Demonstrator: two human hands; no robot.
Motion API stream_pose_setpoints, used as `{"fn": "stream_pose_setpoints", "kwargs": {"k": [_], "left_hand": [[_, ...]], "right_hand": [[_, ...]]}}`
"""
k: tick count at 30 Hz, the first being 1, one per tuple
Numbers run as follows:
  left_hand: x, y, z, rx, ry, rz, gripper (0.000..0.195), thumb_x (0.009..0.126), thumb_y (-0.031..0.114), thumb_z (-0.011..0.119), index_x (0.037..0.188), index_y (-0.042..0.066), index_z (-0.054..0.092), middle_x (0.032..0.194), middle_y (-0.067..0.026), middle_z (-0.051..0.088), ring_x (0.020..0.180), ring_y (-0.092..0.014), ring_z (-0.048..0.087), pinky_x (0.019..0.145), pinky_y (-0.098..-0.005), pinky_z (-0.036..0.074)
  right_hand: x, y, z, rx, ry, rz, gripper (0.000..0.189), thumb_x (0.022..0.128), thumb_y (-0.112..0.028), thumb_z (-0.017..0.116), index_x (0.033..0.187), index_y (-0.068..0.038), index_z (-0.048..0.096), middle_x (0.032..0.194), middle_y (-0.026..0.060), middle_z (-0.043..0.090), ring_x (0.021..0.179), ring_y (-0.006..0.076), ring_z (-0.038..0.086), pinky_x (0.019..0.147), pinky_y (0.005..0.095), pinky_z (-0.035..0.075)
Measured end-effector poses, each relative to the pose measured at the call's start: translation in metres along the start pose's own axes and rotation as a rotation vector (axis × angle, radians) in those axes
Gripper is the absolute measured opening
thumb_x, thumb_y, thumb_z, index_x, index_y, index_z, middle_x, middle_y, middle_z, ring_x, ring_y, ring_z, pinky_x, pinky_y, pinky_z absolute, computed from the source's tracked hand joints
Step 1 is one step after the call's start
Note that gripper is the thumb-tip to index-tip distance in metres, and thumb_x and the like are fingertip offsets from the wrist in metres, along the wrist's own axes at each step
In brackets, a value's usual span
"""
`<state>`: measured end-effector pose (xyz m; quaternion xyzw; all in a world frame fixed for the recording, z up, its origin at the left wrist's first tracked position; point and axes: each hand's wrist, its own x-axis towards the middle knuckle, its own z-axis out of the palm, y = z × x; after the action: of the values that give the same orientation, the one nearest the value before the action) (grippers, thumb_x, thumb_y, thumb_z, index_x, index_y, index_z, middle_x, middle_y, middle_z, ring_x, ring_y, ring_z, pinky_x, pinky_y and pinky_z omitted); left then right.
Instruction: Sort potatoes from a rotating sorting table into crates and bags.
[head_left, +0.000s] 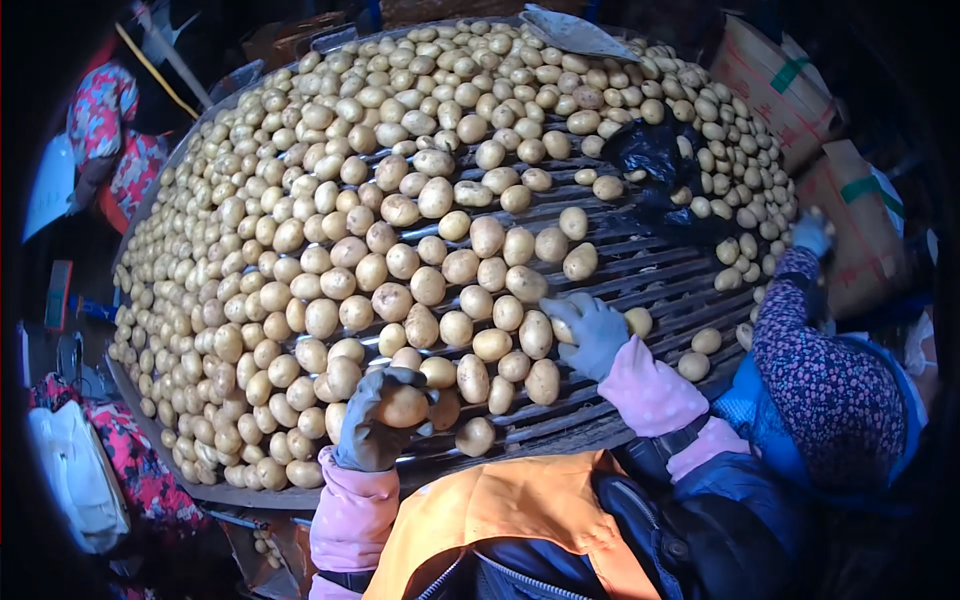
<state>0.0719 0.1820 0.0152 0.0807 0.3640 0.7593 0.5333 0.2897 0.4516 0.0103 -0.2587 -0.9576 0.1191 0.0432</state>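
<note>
My left hand (371, 421), in a grey glove, holds a potato (403, 406) at the near edge of a slatted table (622, 281). Another potato (445, 409), partly shaded, lies just beyond its fingertips. My right hand (592, 334), gloved in light grey, has its thumb and fingers around a potato (562, 331) that is partly hidden by them. A potato (638, 322) lies against the right side of this hand. Pale potatoes (300, 225) cover the left and far parts of the table in a dense layer.
A black plastic sheet (656, 161) lies among the potatoes at the right. At the far edge rests a metal scoop (577, 34). A co-worker's gloved hand (811, 234) is by cardboard boxes (851, 225) on the right. Another person's patterned sleeve (105, 112) shows at the left.
</note>
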Motion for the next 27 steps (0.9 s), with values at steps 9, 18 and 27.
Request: {"fn": "stream_pose_setpoints", "kwargs": {"k": [9,18,27], "left_hand": [[-0.011,0.001,0.022,-0.243,-0.240,0.019,0.065,0.096,0.037,0.059,0.149,0.005,0.037,0.121,-0.0168,0.063,0.085,-0.027,0.068,0.074,-0.0346,0.055],[-0.137,-0.011,-0.063,-0.566,-0.028,0.491,0.070,0.091,0.039,0.063,0.149,0.011,0.036,0.140,-0.0218,0.051,0.094,-0.037,0.066,0.070,-0.0554,0.057],[-0.348,-0.107,-0.196,0.170,1.376,0.523,0.048,0.098,0.032,0.062,0.133,0.000,0.054,0.124,-0.0183,0.062,0.094,-0.028,0.069,0.079,-0.0407,0.059]], "right_hand": [[0.066,-0.110,-0.064,0.963,-0.278,-0.231,0.079,0.082,-0.016,0.080,0.149,-0.001,0.040,0.140,0.0170,0.055,0.128,0.0238,0.053,0.109,0.0369,0.041],[0.092,-0.160,-0.019,0.824,-0.410,-0.448,0.072,0.090,-0.015,0.070,0.153,-0.006,0.037,0.138,0.0127,0.057,0.121,0.0209,0.056,0.101,0.0355,0.045],[0.081,-0.209,-0.006,0.849,-0.411,-0.430,0.066,0.092,-0.010,0.069,0.151,-0.002,0.039,0.136,0.0144,0.057,0.120,0.0206,0.058,0.102,0.0341,0.047]]}}
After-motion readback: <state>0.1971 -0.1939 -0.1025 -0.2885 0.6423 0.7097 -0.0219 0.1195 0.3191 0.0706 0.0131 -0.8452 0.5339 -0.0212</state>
